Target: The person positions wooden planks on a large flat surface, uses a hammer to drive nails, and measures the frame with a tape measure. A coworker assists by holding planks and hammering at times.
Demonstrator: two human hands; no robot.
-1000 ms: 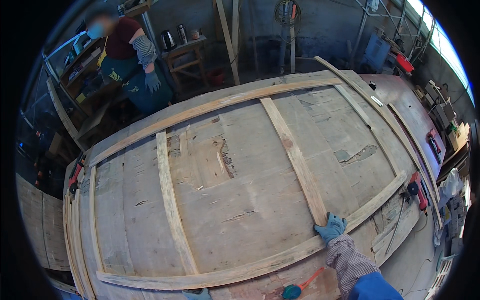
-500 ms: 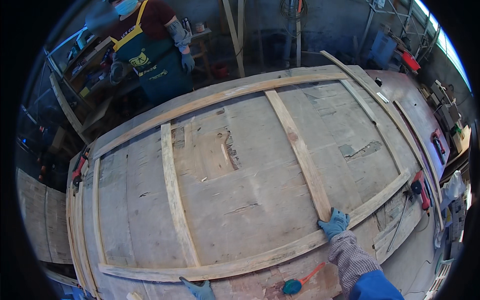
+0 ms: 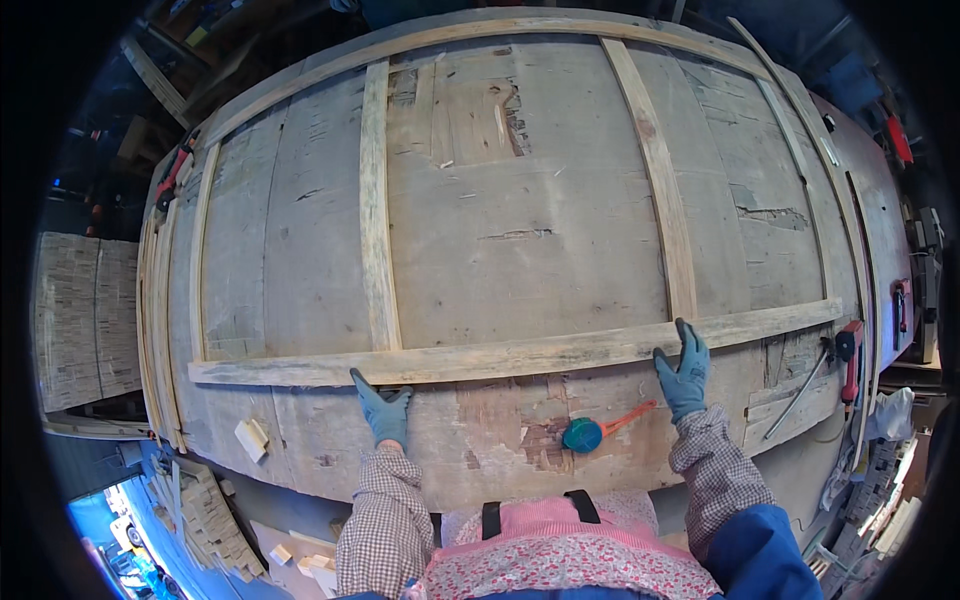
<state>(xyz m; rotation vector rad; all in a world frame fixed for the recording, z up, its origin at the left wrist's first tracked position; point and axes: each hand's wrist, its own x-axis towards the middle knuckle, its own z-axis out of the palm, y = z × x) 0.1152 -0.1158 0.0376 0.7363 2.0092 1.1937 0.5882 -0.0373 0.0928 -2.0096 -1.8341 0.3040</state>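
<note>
A wooden frame of pale strips lies on a large worn plywood tabletop (image 3: 480,455). Its near rail (image 3: 520,356) runs crosswise in front of me, meeting the ends of a left crosspiece (image 3: 374,200) and a right crosspiece (image 3: 650,160). My left hand (image 3: 383,412), in a blue-grey glove, touches the rail's near edge just right of the left crosspiece, thumb and fingers apart. My right hand (image 3: 684,375), gloved alike, has its fingers spread, the tips at the rail below the right crosspiece. Neither hand is wrapped round anything.
Between my hands lies a round teal-and-orange tool (image 3: 583,434). A red-and-black power tool (image 3: 849,360) and a thin metal rod (image 3: 797,402) lie at the right. Loose strips (image 3: 158,320) line the left edge, near a small wood block (image 3: 252,440). Another red tool (image 3: 174,178) sits far left.
The view has tipped down toward me; the co-worker's body has left it. My right hand has moved from the right crosspiece's end to the rail's near side. My left hand remains at the rail.
</note>
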